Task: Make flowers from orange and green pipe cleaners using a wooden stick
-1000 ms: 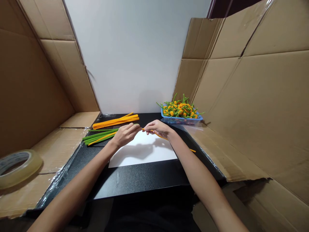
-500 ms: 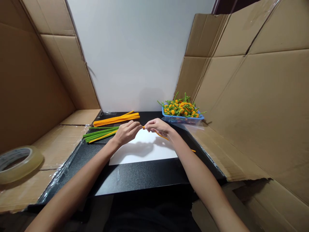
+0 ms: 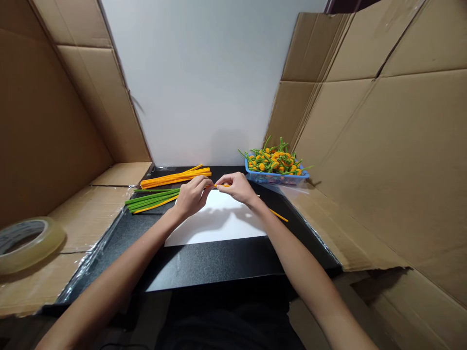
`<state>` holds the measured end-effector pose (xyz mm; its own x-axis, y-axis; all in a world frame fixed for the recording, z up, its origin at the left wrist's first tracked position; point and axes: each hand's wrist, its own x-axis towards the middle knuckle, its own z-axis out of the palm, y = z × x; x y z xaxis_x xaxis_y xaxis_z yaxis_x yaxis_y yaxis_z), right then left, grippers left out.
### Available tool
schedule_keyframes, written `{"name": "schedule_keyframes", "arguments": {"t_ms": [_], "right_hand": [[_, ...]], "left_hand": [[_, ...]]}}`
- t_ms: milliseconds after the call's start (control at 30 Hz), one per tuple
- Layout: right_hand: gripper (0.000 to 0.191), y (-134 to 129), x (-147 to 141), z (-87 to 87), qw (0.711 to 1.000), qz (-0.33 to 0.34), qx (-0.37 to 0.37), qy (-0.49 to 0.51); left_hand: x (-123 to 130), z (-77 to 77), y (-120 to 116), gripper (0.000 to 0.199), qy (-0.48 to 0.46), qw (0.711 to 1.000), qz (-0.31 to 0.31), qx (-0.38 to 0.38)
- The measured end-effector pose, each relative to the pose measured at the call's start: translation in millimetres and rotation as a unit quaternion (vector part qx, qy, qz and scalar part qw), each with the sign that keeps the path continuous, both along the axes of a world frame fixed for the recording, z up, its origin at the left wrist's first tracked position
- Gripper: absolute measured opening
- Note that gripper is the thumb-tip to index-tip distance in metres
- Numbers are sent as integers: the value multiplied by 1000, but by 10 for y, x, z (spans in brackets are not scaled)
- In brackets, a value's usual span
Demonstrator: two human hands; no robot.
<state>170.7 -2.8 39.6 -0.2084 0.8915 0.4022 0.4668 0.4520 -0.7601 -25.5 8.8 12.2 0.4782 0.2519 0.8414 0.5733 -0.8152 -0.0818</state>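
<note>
My left hand (image 3: pixel 194 194) and my right hand (image 3: pixel 236 188) meet fingertip to fingertip above a white sheet (image 3: pixel 215 224). Both pinch a small part of an orange fuzzy stem (image 3: pixel 279 215), whose far end shows beyond my right wrist; the stretch between is hidden by my hand and forearm. Left of my left hand lie green stems (image 3: pixel 152 199) with an orange one along their front edge. Behind them is a bundle of orange stems (image 3: pixel 175 178).
A blue basket (image 3: pixel 277 178) full of orange and green fuzzy pieces stands at the back right. A tape roll (image 3: pixel 54 243) lies on cardboard at the left. Cardboard walls (image 3: pixel 394 160) flank the black table (image 3: pixel 204 262).
Both hands have risen slightly and their fingertips are closer together. The orange stem's loose end near my right forearm has shifted up and left, and more of it shows.
</note>
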Motion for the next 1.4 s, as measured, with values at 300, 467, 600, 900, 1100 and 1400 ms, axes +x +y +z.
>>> {"name": "schedule_keyframes", "arguments": {"t_ms": [300,467,600,900,1100,1400], "right_hand": [[10,-43,-56,-42,986,-38,112,-114],[9,-50,-52,-30,980,-51,124,-150],[9,-34,-28,-43,981,-39,115,-148],[8,-48,-63,-93,975,-45,117,-184],[11,-143,-169,-55,925,-97,149,-336],[13,-161,-251,-86,954,-127,107,-250]], "left_hand": [[2,-15,9,18,7,998,20,-51],[16,-3,5,19,0,997,27,-77],[13,-1,7,18,32,996,57,-63],[12,-46,30,19,80,993,78,-29],[36,-49,5,17,93,991,78,-61],[27,-32,18,13,41,991,87,-88]]}}
